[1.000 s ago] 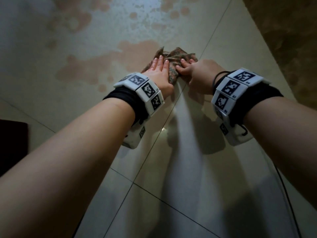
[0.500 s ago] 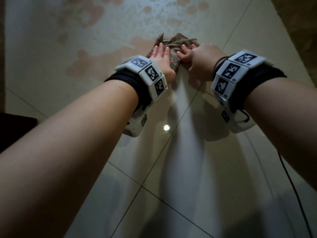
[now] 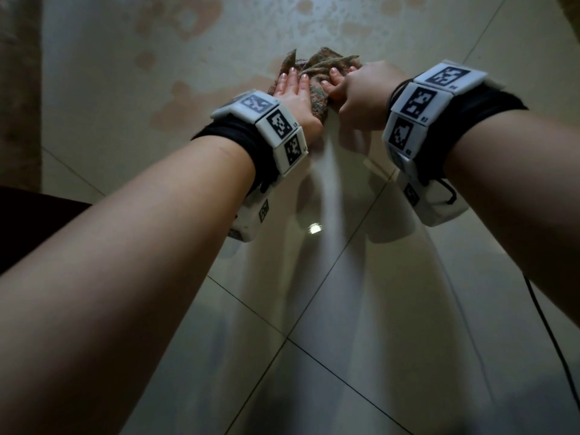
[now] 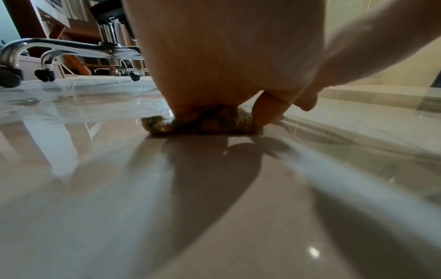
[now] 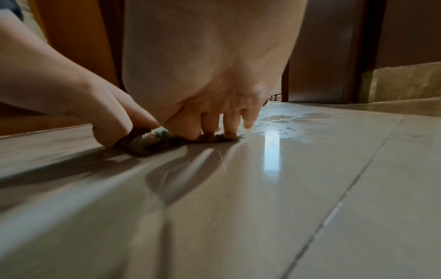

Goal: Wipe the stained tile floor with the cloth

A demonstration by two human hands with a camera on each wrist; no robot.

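Observation:
A crumpled brown-green cloth [image 3: 317,73] lies on the glossy tile floor [image 3: 345,309], at the near edge of brownish stains [image 3: 175,98]. My left hand [image 3: 293,87] presses flat on the cloth's left part with straight fingers. My right hand [image 3: 351,86] grips its right part with curled fingers. In the left wrist view the cloth [image 4: 203,122] is squashed under my palm. In the right wrist view my fingertips [image 5: 214,130] dig into the cloth [image 5: 148,139], and a wet stain [image 5: 286,118] spreads just beyond it.
An office chair base [image 4: 71,49] with casters stands far left. A wooden door [image 5: 322,56] and a low skirting [image 5: 401,83] close the far right. A black cable [image 3: 552,340] trails on the right, and a dark object [image 3: 18,221] sits at the left edge.
Both hands have pushed the cloth away from me, farther into the stained patch. A wiped streak now shows on the tile behind it.

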